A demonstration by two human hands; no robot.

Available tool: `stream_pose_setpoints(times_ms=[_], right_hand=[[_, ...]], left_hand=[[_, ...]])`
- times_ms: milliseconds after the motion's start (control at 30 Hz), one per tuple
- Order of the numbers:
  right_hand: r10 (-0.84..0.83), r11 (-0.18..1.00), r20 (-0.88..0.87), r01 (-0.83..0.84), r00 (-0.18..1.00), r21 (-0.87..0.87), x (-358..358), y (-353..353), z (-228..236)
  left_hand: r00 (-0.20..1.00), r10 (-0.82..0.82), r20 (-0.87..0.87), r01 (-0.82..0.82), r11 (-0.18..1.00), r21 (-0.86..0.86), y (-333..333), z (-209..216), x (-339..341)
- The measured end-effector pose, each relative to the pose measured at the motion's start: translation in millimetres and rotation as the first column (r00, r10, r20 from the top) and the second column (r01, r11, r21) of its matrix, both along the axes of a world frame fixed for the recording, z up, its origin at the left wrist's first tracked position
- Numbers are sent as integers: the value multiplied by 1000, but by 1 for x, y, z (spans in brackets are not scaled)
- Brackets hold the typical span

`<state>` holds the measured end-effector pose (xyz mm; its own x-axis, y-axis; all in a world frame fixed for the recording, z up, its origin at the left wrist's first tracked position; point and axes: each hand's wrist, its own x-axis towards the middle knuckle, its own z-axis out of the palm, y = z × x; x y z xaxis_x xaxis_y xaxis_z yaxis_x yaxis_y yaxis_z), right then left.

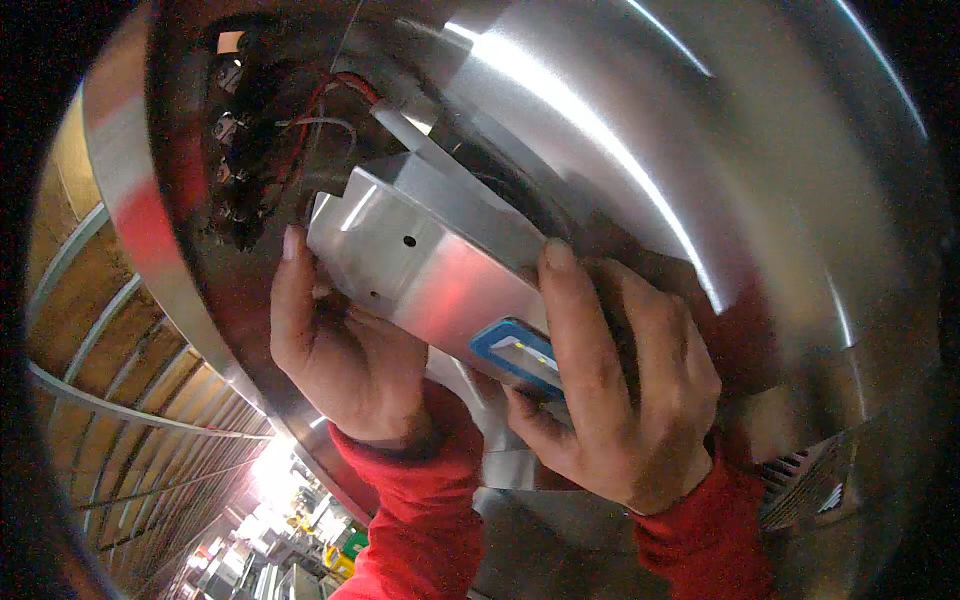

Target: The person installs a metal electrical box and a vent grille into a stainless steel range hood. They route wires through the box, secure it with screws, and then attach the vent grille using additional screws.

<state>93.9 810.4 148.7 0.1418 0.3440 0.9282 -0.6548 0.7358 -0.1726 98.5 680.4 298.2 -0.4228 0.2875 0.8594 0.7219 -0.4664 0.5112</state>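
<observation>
A bent sheet-metal cover (430, 262), bright and folded into a channel, is tilted between my two hands. It has a small round hole in its face and a notched end at the upper left. My left hand (350, 365) supports that end from below, with the thumb or a finger up against its edge. My right hand (625, 390) grips the other end, its fingertips over the top edge. Beside the right fingers, a blue-rimmed rectangular panel (520, 352) with a pale middle sits on the face. The cover's underside is hidden.
Red wires (325, 95) and a pale wire run behind the cover to a dark row of fittings (235, 150). Shiny curved-looking steel surfaces (690, 130) surround the hands. A slotted vent (805, 485) lies lower right. Wooden boards with metal strips (100, 370) show at left.
</observation>
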Motion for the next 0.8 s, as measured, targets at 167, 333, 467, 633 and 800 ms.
stream_pose_setpoints(times_ms=[167,333,467,633,800], right_hand=[[-15,999,-25,14,1000,-50,-16,0,-3],[-11,999,-61,8,998,-50,-1,-8,-2],[-2,998,-58,-1,998,-56,-6,0,-14],[34,999,6,-34,999,-39,6,-7,-14],[9,996,52,-4,999,-90,12,-5,-4]], left_hand=[[998,55,18,-54,998,-20,0,-2,-9],[959,264,-106,-256,963,83,-3,-12,6],[848,424,-318,-410,905,115,-2,-35,-1],[992,124,-36,-124,992,15,-8,-29,6],[976,191,105,-197,979,56,-5,-18,6]])
